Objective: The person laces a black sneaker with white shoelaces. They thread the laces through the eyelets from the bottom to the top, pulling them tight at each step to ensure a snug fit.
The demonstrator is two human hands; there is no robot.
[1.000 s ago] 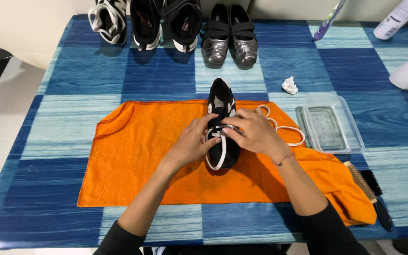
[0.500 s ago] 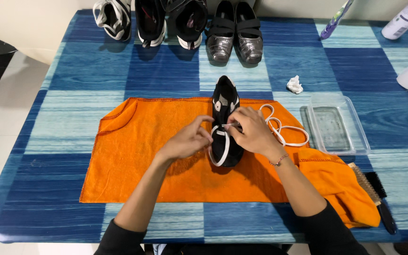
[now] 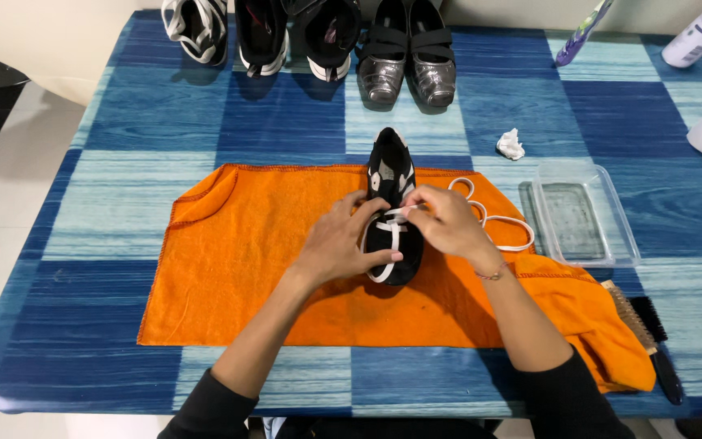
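A: Lacing status on the black sneaker? It sits mid orange cloth.

B: Barely started, I'd say. Left hand cups its side, right hand pinches the white lace; most trails loose beside it.

Single head-worn view, looking steeply down from near, over the table; forearms enter from the bottom edge.
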